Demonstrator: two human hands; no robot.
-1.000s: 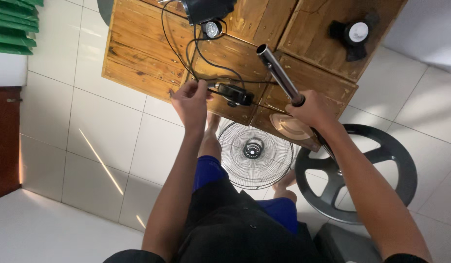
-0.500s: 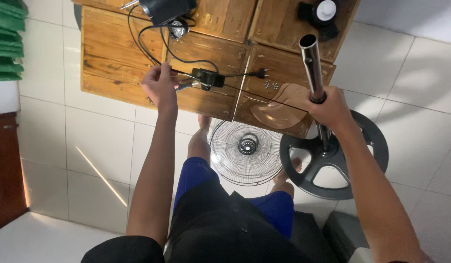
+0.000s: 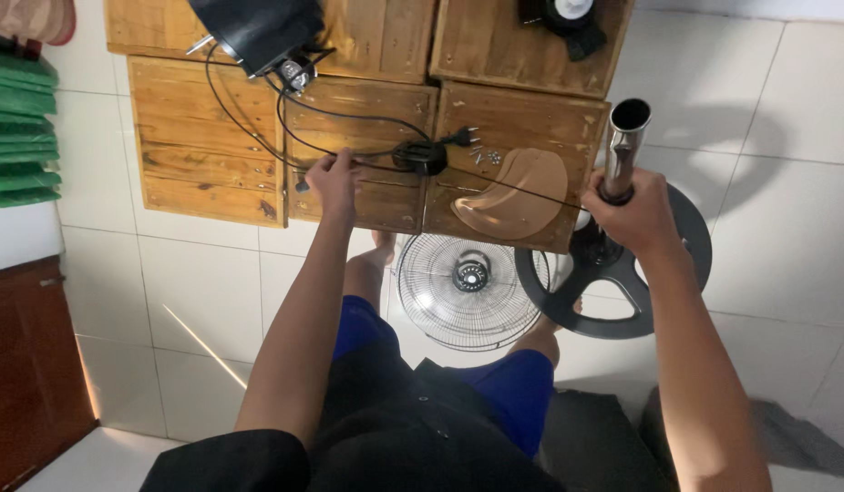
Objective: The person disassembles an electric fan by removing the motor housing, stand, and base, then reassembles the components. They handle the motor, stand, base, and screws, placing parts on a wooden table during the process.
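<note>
Left hand [image 3: 333,185] closed on a thin black cord [image 3: 367,117], pinched just over the near edge of the wooden counter [image 3: 203,173]. Right hand [image 3: 633,219] wrapped tight around a shiny metal tube [image 3: 623,146], gripped near its top and held upright beside the counter's right edge. Hands well apart, one at each side of the near edge. Tube standing on a round black base [image 3: 622,282] that rests on the tiled floor [image 3: 787,210]. Cord looping back across the counter to a black motor housing [image 3: 258,27] at the far edge, passing a small black switch box [image 3: 420,157] and a plug [image 3: 458,138] near the middle. Tan curved plastic cover [image 3: 515,193] lying at the near right corner, a few screws [image 3: 484,155] just beside it. Round wire grille [image 3: 468,290] flat on the floor, between the knees and touching the black base. Green stacked sheets [image 3: 19,137] at the left.
</note>
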